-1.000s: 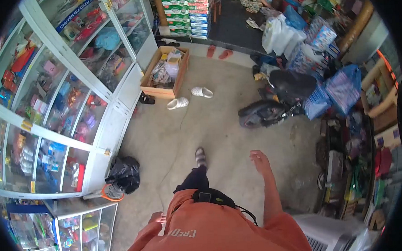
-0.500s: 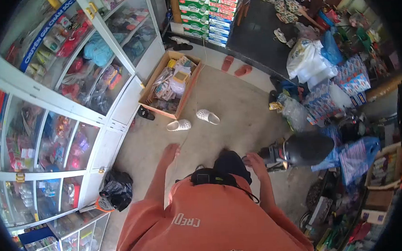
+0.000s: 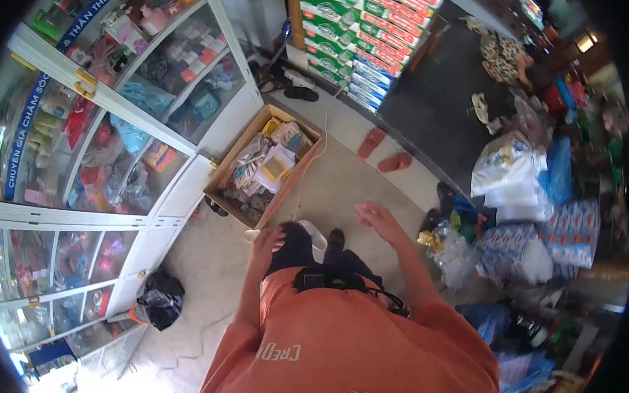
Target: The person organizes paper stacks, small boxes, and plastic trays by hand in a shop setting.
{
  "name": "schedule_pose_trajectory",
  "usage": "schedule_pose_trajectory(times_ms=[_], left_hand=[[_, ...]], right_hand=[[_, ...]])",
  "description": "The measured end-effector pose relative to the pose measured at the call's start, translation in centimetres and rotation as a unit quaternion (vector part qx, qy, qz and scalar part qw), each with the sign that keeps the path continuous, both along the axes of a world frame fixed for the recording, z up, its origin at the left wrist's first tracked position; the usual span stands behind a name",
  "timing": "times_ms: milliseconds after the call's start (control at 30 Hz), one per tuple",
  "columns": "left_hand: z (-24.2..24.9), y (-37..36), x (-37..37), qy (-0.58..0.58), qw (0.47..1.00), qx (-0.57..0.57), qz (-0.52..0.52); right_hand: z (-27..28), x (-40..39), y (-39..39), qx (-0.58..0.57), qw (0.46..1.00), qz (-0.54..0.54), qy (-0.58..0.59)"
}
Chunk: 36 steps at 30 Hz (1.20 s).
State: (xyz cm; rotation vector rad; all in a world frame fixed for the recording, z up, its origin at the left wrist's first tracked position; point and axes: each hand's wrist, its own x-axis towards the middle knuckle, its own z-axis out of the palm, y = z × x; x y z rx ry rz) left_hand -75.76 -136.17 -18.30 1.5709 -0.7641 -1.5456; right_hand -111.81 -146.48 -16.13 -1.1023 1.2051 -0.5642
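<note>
My left hand [image 3: 266,243] hangs beside my dark-trousered left thigh, its fingers loosely bent and slightly apart, with nothing visible in it. Out in front on the other side, my right hand [image 3: 378,220] is raised above the floor with its fingers apart, holding nothing. A white clog [image 3: 315,238] shows partly behind my leg. Just ahead stands an open wooden box [image 3: 300,174] filled with packets and papers. A thin pale cord [image 3: 305,186] runs along its right side; its lower end is hidden near my legs.
Glass-fronted cabinets [image 3: 162,144] line the left, with a black bag [image 3: 160,301] by their base. Stacked cartons [image 3: 330,28] stand ahead. Reddish slippers [image 3: 396,162] lie near a dark raised floor [image 3: 423,91], where a person in patterned clothing [image 3: 500,55] is. Plastic bags [image 3: 509,175] crowd the right.
I have moved forward, nearer the wooden box and the clogs, which my legs now partly cover. My right hand has swung forward from my side. The motorbike seat on the right has left view.
</note>
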Motion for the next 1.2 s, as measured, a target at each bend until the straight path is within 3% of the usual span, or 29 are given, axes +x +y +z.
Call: schedule_pose_trajectory(times_ms=[67,200,300,400,433,533,567,700,767,867,900,1000,1067,1200], left_hand=[[3.6,-6.2,-2.9,0.005,0.998,-0.056,-0.007],[4.2,-16.2,-6.7,-0.007,0.995,-0.098,-0.035],[2.0,-23.0,-8.3,0.007,0.993,-0.108,-0.04],[-1.2,-28.6,-8.9,-0.016,0.996,-0.077,-0.043],[-1.5,-29.8,-9.2,-0.047,0.995,-0.082,-0.035],[0.5,-33.6,-9.7,-0.018,0.998,-0.065,0.01],[1.1,-34.2,-9.7,-0.025,0.998,-0.059,0.022],[1.8,-36.5,-10.3,-0.061,0.995,-0.024,0.073],[0.0,-37.2,-10.9,-0.074,0.99,-0.012,0.122],[-2.8,-38.6,-13.9,-0.059,0.974,0.013,0.22],[-1.3,-39.1,-14.2,-0.061,0.968,0.048,0.24],[-2.8,-37.9,-16.4,-0.054,0.95,0.099,0.291],[-3.6,-37.4,-18.3,-0.016,0.941,0.124,0.314],[-3.4,-37.6,-20.8,0.015,0.938,0.131,0.321]], right_hand=[[1.2,0.7,-7.5,-0.035,0.999,0.027,-0.025],[1.5,3.6,-19.4,-0.086,0.992,0.079,-0.041],[0.9,5.6,-25.4,-0.104,0.985,0.135,0.028],[-3.3,6.9,-30.4,-0.103,0.967,0.211,0.097],[-4.4,7.0,-31.3,-0.12,0.965,0.221,0.072],[-3.8,9.5,-36.5,-0.123,0.884,0.396,0.215],[-4.6,10.2,-37.5,-0.17,0.864,0.407,0.245],[-12.5,12.5,-42.5,-0.332,0.779,0.452,0.282],[-17.6,14.1,-45.4,-0.367,0.741,0.484,0.286],[-23.3,15.3,-50.2,-0.464,0.641,0.523,0.318],[-24.6,15.5,-51.7,-0.404,0.613,0.579,0.354],[-29.6,12.6,-54.4,-0.373,0.617,0.572,0.391],[-28.1,10.4,-56.9,-0.306,0.577,0.613,0.445],[-25.1,4.6,-61.6,-0.249,0.665,0.603,0.364]])
